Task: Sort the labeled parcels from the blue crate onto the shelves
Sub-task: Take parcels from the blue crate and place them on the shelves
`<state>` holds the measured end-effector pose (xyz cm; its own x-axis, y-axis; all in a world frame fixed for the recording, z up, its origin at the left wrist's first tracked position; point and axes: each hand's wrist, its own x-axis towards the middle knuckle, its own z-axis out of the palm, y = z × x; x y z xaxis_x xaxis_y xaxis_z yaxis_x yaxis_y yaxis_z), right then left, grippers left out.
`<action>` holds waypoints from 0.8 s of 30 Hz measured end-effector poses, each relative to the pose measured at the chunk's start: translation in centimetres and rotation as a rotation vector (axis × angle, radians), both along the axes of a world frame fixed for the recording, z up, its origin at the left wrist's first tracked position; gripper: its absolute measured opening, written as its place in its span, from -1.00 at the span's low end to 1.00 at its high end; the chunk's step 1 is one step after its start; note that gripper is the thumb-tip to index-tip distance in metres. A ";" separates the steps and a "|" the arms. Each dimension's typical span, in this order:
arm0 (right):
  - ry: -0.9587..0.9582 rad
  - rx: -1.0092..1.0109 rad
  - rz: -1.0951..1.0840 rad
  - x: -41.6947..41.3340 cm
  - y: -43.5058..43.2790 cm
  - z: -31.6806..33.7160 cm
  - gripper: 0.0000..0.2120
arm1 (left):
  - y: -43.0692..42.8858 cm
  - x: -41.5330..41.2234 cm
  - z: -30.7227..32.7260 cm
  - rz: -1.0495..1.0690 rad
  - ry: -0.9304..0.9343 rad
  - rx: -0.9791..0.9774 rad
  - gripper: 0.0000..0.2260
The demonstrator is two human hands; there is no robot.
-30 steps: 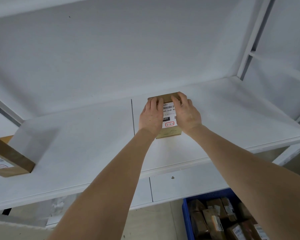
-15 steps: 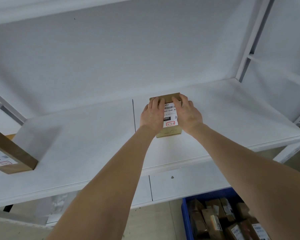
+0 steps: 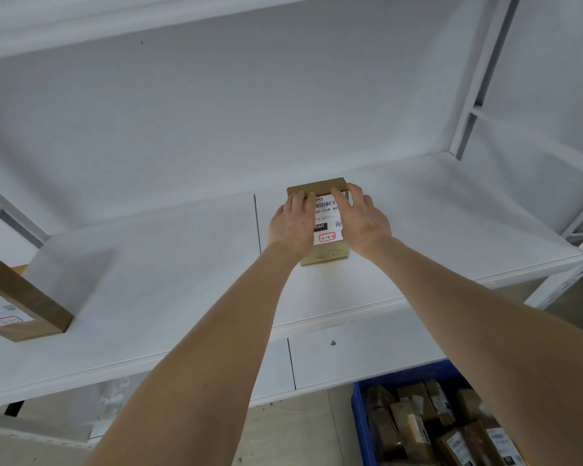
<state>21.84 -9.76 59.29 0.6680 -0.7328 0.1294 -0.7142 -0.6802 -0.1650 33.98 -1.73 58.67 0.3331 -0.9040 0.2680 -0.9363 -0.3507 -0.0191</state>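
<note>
While both hands lie on parcel (image 3: 326, 255), little differs from half-second before: parcel in same spot on shelf (image 3: 148, 280), just right of board seam; right hand (image 3: 362, 220) fingers spread slightly wider.

Head view: left hand (image 3: 292, 223) flat, fingers straight, pressing top. Right hand relaxed, fingers draped over top and right edge, unclenched. Parcel flat, label (image 3: 327, 216) up; long axis front-to-back, barcode end toward back wall. Blue crate (image 3: 359, 415) below right.
</note>
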 end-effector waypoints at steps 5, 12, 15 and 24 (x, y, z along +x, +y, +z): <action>-0.012 0.003 -0.016 -0.2 0.4 -0.1 -0.22 | 0.7 -0.4 0.3 -0.003 -0.034 -0.011 -0.35; -0.056 -0.040 -0.033 -2.6 1.7 -1.2 -0.26 | 1.9 -3.2 -0.4 -0.067 -0.054 0.010 -0.43; -0.077 -0.061 -0.027 -5.2 2.4 -2.8 -0.36 | 2.0 -5.6 -1.8 -0.099 -0.035 0.046 -0.44; -0.007 -0.009 -0.105 -17.0 0.9 -9.2 -0.73 | -1.3 -15.9 -7.0 -0.261 0.013 0.204 -0.51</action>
